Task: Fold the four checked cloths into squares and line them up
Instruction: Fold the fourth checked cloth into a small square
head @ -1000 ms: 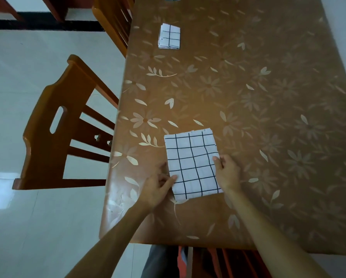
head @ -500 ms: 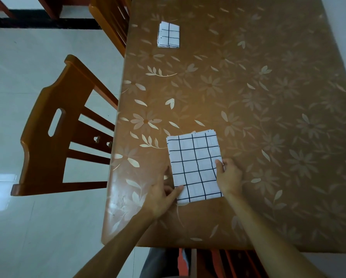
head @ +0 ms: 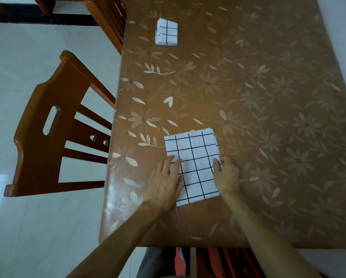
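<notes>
Where the two forearms reach up from the bottom of the view, both hands rest on a folded checked cloth (head: 196, 151) that lies on the worktop (head: 268, 117), close to its near edge and toward its left side. The left hand (head: 165, 183) lies flat, fingers straight and slightly spread, covering the cloth's near-left part with the fingertips on the white fabric. The right hand (head: 227, 175) sits at the cloth's right edge, thumb on top and fingers bent at the border; whether it pinches the edge or only rests there cannot be told. This cloth is white with a dark grid, longer from near to far than it is wide, a little askew to the worktop's edge, and stacked layers show at its far right corner.

Left of the worktop stands a wooden chair (head: 47, 127) on a pale tiled floor (head: 27, 47), its slatted back toward the worktop.

Farther off, well apart from the first, a second checked cloth (head: 166, 33) lies near the worktop's left edge, folded into a smaller, thicker packet. Beside it stands another wooden chair (head: 106, 19), only partly in view.
</notes>
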Motion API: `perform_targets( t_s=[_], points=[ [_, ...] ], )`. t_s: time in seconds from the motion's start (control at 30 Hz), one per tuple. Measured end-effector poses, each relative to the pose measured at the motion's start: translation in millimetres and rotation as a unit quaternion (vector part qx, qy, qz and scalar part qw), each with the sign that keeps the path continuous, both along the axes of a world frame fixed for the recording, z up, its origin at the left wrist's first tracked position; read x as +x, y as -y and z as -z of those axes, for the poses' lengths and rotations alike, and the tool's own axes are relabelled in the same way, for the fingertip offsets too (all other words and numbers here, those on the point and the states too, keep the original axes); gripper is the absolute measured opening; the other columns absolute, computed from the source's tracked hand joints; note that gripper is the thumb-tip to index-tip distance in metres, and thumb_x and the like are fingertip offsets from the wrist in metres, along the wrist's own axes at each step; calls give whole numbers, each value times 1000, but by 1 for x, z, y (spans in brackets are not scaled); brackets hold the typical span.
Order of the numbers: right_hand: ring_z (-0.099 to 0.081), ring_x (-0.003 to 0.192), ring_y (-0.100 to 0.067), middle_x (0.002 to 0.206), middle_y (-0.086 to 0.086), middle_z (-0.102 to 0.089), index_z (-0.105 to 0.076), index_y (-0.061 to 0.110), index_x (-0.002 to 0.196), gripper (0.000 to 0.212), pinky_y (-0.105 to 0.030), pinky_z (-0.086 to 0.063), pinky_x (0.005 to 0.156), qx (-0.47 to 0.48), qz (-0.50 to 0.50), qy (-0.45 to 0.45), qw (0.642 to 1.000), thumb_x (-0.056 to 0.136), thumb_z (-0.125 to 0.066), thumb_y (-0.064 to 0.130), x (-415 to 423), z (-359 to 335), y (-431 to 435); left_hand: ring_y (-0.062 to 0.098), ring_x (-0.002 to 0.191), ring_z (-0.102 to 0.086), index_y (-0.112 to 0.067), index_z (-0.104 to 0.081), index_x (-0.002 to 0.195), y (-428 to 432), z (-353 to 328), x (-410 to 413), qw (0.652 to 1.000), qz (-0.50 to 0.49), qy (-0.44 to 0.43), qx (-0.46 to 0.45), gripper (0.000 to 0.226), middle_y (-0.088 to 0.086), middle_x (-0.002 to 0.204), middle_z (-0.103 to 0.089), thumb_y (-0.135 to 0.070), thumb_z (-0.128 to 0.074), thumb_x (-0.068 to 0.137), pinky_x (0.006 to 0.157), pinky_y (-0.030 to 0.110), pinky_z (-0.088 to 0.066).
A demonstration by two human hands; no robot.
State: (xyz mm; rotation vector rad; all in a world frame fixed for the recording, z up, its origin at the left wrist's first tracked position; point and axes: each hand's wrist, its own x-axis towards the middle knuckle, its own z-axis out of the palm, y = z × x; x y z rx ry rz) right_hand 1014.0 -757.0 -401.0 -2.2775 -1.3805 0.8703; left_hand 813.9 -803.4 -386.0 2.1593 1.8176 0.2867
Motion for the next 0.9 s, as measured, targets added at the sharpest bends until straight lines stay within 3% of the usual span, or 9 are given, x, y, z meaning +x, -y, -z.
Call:
perform_targets(
  t_s=[0.07,0.17,0.23,0.33,0.43,0.53,0.6,0.7,0.9],
  points=[
    [-68,83,-33,93,-17,-71,-61,6,113,32,-42,-56,74,-2,11,2,1000,102,-50,33,-1,1,0,35,137,-39,-17,-38,147,-11,8,8,996,64,-54,-12,53,17,152,-40,-41,-35,99,110,48,-41],
    [-69,85,-33,95,-16,-72,-59,8,115,31,-40,-57,72,-16,19,11,1000,102,-48,35,-3,-1,2,37,145,-32,-16,-34,151,-17,18,14,987,106,-104,-56,60,20,158,-31,-48,-33,100,115,52,-32],
    [-66,98,-33,108,-15,-68,-53,9,124,35,-38,-53,77,-10,-2,70,997,101,-49,35,-10,-7,4,37,147,-28,-15,-31,153,-15,23,15,984,113,-118,-66,62,21,160,-27,-49,-31,101,116,53,-30],
    [-45,132,-31,144,-16,-46,-42,12,140,49,-44,-42,105,90,-124,217,964,96,-54,30,-30,-11,3,37,148,-27,-15,-30,154,-12,30,14,985,108,-115,-73,63,21,161,-24,-49,-23,101,116,54,-31],
    [-26,149,-27,160,-13,-29,-43,12,145,52,-43,-29,116,134,-287,219,923,95,-56,18,-50,0,-9,37,150,-22,-14,-30,154,-10,38,13,986,109,-97,-76,62,20,162,-20,-47,-22,102,116,55,-31],
    [-16,152,-23,164,-9,-19,-34,11,152,56,-42,-23,121,94,-367,208,902,98,-48,18,-59,19,-21,34,153,-9,-14,-22,157,-8,41,13,988,107,-86,-77,63,17,165,-10,-47,-19,104,119,54,-25],
    [-16,152,-19,164,-7,-20,-32,11,153,51,-40,-23,121,82,-365,212,903,105,-30,28,-52,27,-26,33,154,-2,-15,-14,158,-7,42,13,987,106,-89,-80,67,17,166,-3,-52,-15,102,121,54,-19],
    [-15,152,-17,165,-5,-19,-28,11,155,61,-38,-20,122,87,-396,222,887,107,-6,40,-38,31,-27,32,154,4,-17,-10,159,-4,44,10,985,118,-92,-86,83,18,166,2,-69,-19,95,122,56,-12],
    [-7,154,-19,166,-7,-10,-21,11,157,60,-45,-15,123,85,-417,240,873,106,-15,44,-17,33,-34,37,153,7,-23,-6,159,-4,43,10,984,112,-100,-99,97,18,165,5,-82,-26,85,120,60,-10]
  ],
)
